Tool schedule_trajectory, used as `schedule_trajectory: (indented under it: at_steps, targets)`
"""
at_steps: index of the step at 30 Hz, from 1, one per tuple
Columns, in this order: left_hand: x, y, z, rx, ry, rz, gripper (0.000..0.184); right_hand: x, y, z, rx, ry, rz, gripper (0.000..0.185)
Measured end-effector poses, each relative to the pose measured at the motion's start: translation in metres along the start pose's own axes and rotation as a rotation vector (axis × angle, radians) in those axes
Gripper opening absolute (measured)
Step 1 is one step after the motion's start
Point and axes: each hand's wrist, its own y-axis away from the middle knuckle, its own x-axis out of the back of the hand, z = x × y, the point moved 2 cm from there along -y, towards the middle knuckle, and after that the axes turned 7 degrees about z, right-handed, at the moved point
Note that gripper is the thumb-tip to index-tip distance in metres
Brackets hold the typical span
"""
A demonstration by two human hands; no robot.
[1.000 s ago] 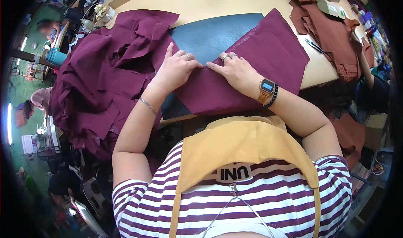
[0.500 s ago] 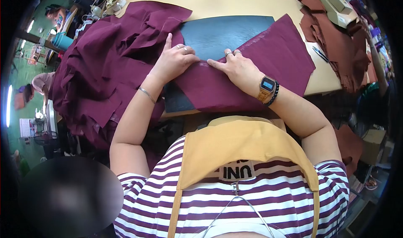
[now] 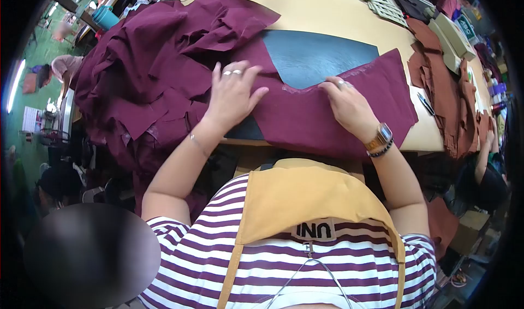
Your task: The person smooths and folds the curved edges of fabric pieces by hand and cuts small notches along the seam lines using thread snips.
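Observation:
A maroon fabric panel (image 3: pixel 311 121) lies across a dark, smooth board (image 3: pixel 322 52), its upper edge curving in a dip. That edge looks folded or shiny along part of its length. My right hand (image 3: pixel 352 107) pinches the panel's edge between thumb and fingers, right of the dip. Fingers apart and holding nothing, my left hand (image 3: pixel 232 97) hovers by the panel's left end. Beside it spreads a big crumpled heap of the same maroon fabric (image 3: pixel 142 80).
The pale table (image 3: pixel 311 3) extends beyond the board. Rust-brown fabric pieces (image 3: pixel 436 91) are stacked at its right, near a dark slim tool (image 3: pixel 426 104) and long boxes (image 3: pixel 450 42). A teal bucket (image 3: pixel 105 18) stands far left. Another person's arm (image 3: pixel 484 156) shows at far right.
My left hand has let go of the panel's edge, and its fingers have spread. My right hand has shifted right along the edge. The view has swung slightly.

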Motion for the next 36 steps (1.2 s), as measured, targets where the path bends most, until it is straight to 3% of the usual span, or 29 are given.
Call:
schedule_trajectory:
  at_steps: [1,3,5,7,11,13,15,16,17,18,19,20,21,22,24,25,26,29,31,33,36]
  targets:
    - [0.007,0.013,0.002,0.139,0.000,-0.029,0.045,0.002,0.007,0.002,-0.035,-0.017,0.017,0.033]
    - [0.020,0.036,0.017,0.250,-0.092,-0.338,0.060,-0.001,0.017,0.001,-0.081,0.013,0.056,0.035]
    - [0.023,0.050,0.037,0.247,-0.002,-0.228,0.068,-0.011,0.024,-0.003,-0.090,0.107,0.103,0.039]
    - [0.017,0.055,0.053,0.258,0.038,-0.049,0.064,-0.018,0.022,-0.009,-0.143,0.060,0.097,0.044]
    - [-0.009,0.051,0.049,0.281,0.449,-0.106,0.040,-0.032,0.006,-0.029,-0.057,-0.034,0.088,0.048]
    - [-0.007,0.044,0.044,0.644,0.920,-0.147,0.033,-0.031,-0.001,-0.032,-0.065,-0.217,0.020,0.048]
    - [0.006,0.043,0.021,0.866,1.221,0.099,0.031,-0.015,-0.011,-0.045,-0.056,-0.470,0.093,0.046]
    - [0.017,0.044,0.006,0.851,1.542,0.327,0.034,-0.013,-0.012,-0.038,-0.070,-0.474,0.117,0.045]
    - [0.056,0.048,-0.014,1.113,1.267,0.324,0.034,-0.011,-0.017,-0.022,-0.096,-0.474,0.146,0.044]
    - [0.083,0.062,-0.045,1.084,0.912,0.388,0.034,-0.007,-0.022,-0.012,-0.063,-0.419,0.175,0.043]
    - [0.111,0.074,-0.065,1.187,1.135,0.672,0.031,-0.006,-0.025,0.000,-0.084,-0.409,0.210,0.042]
    - [0.132,0.102,-0.102,1.229,1.350,0.780,0.031,-0.007,-0.026,0.014,-0.102,-0.348,0.197,0.042]
    - [0.183,0.115,-0.105,1.419,0.944,0.896,0.033,-0.008,-0.026,0.030,-0.123,-0.286,0.183,0.043]
    - [0.215,0.146,-0.124,1.445,1.034,0.988,0.036,-0.015,-0.023,0.049,-0.154,-0.311,0.183,0.042]
    - [0.268,0.245,-0.174,1.336,0.895,1.361,0.036,-0.033,-0.016,0.078,-0.216,-0.358,0.181,0.041]
    - [0.301,0.317,-0.211,1.185,0.993,1.369,0.038,-0.034,-0.015,0.081,-0.215,-0.355,0.173,0.041]
    - [0.331,0.360,-0.216,1.201,0.730,1.508,0.041,-0.033,-0.014,0.081,-0.214,-0.352,0.168,0.040]
    - [0.386,0.393,-0.150,1.201,0.446,1.732,0.049,-0.030,-0.013,0.076,-0.158,-0.287,0.177,0.037]
    - [0.426,0.480,-0.151,1.405,0.159,1.822,0.048,-0.031,-0.014,0.077,-0.134,-0.272,0.178,0.037]
    - [0.434,0.465,-0.125,1.378,-0.072,2.002,0.043,-0.032,-0.014,0.078,-0.149,-0.274,0.173,0.037]
    - [0.458,0.497,-0.150,1.224,-0.347,1.816,0.032,-0.032,-0.014,0.083,-0.152,-0.269,0.166,0.036]
